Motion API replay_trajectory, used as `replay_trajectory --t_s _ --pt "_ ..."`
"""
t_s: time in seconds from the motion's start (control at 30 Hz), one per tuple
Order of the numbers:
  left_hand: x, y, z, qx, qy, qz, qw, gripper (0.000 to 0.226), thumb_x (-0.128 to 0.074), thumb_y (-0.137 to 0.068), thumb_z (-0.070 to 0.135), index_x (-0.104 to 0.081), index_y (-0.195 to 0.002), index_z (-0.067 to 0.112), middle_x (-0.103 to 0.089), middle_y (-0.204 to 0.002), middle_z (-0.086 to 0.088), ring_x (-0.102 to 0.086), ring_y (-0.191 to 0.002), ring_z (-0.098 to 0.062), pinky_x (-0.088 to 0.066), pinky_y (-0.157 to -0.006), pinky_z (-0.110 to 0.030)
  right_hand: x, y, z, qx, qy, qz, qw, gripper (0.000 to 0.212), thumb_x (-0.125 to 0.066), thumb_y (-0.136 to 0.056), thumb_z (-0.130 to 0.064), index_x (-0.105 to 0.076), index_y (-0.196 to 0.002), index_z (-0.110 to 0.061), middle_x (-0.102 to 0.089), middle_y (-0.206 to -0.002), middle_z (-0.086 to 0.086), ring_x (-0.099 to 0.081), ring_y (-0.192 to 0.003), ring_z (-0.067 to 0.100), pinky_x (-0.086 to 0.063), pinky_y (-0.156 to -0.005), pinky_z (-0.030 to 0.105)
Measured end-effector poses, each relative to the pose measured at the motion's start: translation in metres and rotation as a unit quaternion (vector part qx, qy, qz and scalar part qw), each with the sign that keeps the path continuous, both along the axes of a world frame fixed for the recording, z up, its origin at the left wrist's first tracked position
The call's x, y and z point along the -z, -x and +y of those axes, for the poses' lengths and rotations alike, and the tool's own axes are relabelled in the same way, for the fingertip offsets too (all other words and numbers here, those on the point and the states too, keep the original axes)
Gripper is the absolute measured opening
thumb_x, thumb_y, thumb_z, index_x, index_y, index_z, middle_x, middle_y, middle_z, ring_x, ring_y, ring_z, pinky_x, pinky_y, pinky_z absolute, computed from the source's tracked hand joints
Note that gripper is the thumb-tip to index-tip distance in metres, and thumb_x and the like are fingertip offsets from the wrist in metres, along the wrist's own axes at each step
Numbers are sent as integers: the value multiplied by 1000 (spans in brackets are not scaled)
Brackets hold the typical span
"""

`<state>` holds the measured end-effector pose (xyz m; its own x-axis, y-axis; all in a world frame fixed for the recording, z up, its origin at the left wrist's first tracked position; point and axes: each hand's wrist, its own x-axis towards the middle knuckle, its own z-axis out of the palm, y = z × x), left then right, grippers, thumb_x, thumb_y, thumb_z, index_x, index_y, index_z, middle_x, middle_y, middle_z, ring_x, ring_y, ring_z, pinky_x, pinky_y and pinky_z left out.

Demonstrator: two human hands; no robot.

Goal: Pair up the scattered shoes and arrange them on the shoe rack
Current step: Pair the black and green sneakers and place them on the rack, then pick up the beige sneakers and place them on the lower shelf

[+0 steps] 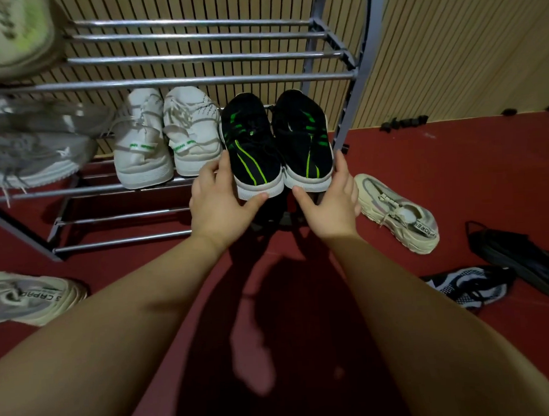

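Two pairs on the shoe rack (196,81) middle tier: white pair (168,140), black pair (277,144) at right end, heels cupped by left hand (217,207), right hand (332,204), fingers half-curled. Four loose shoes left on floor (424,174).

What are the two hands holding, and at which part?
The pair of black and green shoes, at the heel ends: left hand on the left shoe, right hand on the right.

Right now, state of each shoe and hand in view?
Black pair: on rack, side by side, heels out, both hands on them.
White pair: on rack, left of black pair.
Cream shoe: loose on floor.
Black-white shoe: loose on floor.
Left hand: grip on left heel.
Right hand: grip on right heel.
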<state>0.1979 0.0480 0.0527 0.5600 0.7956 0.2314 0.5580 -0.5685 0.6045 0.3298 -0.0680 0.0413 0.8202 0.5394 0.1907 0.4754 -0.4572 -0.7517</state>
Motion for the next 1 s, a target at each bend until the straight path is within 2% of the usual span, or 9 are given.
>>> replay_trajectory --t_s 0.1,0.17,0.23,0.43,0.53,0.6,0.77,0.9,1.0 --pt "1 19 -10 30 -3 32 999 101 -65 -74 58 -11 -152 23 -26 -149 -13 -25 -138 -31 -23 -114 -42 1 8 -15 18 18 10 1000 90 -62 -84 -46 -5 -151 -26 -14 -158 0 -6 -146 18 -9 -113 45" --pt "4 39 -17 50 -3 69 996 110 -50 -65 74 -8 -153 23 -21 -153 -15 -22 -141 -32 -23 -115 -45 6 17 -24 33 37 20 999 90 -62 -84 -46 -5 -151 -27 -14 -158 2 -6 -146 20 -10 -114 47" --pt "8 65 -20 55 4 107 993 113 -38 -59 79 -4 -152 24 -16 -155 -16 -20 -142 -32 -23 -116 -47 13 29 -33 40 72 31 996 90 -62 -83 -45 -5 -151 -26 -14 -157 5 -7 -146 23 -11 -113 49" --pt "25 162 -3 -2 17 209 978 103 -54 -75 68 -3 -152 22 -16 -155 -20 -17 -144 -32 -19 -118 -39 30 72 -29 17 228 95 969 89 -63 -83 -44 -8 -150 -25 -13 -157 10 -7 -146 27 -16 -113 49" --pt "35 222 4 -69 57 230 969 100 -51 -77 67 -5 -153 21 -19 -154 -21 -20 -143 -34 -19 -118 -39 38 98 -23 -41 301 118 945 88 -62 -84 -47 -8 -150 -27 -13 -157 10 -9 -146 27 -17 -113 48" --pt "43 266 5 -125 105 256 953 96 -56 -81 62 -5 -153 22 -21 -154 -20 -22 -142 -36 -21 -117 -40 44 115 -20 -76 332 118 933 87 -62 -84 -47 -9 -150 -28 -15 -156 9 -11 -145 28 -19 -112 47" --pt "60 346 -3 -246 266 335 870 108 -57 -75 69 5 -152 25 -13 -156 -23 -19 -143 -39 -23 -116 -46 51 157 -8 -140 344 112 922 86 -65 -84 -43 -13 -150 -26 -17 -155 13 -16 -144 30 -20 -115 44" --pt "67 346 -2 -253 278 333 865 107 -59 -77 65 7 -152 25 -14 -156 -22 -21 -142 -39 -25 -115 -47 57 183 -1 -176 338 110 918 86 -66 -83 -42 -14 -150 -26 -21 -153 14 -23 -141 31 -23 -116 40" --pt "70 327 14 -284 312 244 873 102 -60 -82 58 4 -152 23 -17 -155 -23 -24 -141 -40 -26 -115 -46 61 198 7 -201 330 112 916 87 -67 -82 -42 -15 -150 -27 -23 -152 14 -27 -140 31 -26 -114 42"
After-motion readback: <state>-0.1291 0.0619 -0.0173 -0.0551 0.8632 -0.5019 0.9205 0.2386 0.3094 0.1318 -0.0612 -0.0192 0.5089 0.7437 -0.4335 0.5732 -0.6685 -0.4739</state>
